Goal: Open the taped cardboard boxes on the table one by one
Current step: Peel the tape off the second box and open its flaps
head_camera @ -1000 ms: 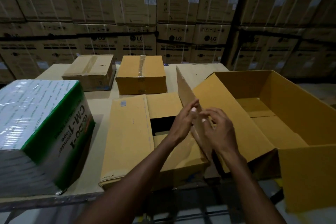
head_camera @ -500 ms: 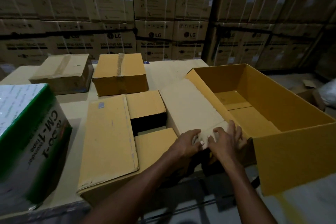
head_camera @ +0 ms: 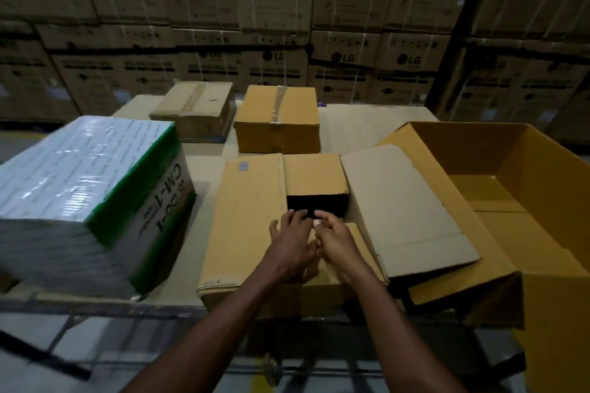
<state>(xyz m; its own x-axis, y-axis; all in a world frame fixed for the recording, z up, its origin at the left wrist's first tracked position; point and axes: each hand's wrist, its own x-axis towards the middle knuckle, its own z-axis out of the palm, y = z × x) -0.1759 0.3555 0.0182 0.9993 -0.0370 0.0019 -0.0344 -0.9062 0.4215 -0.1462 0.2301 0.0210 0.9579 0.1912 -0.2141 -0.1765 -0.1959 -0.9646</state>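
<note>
I see both hands on the opened brown cardboard box [head_camera: 249, 217]: left hand [head_camera: 292, 241] flat, fingers relaxed; right hand [head_camera: 333, 238] pinching its near flap [head_camera: 357, 252].

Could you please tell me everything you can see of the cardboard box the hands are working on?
The brown cardboard box lies flat at the table's near edge. Its long left flap is closed, its long right flap folded out. Far short flap lies flat beside a dark gap. Left hand and right hand rest on the near short flap.
</note>
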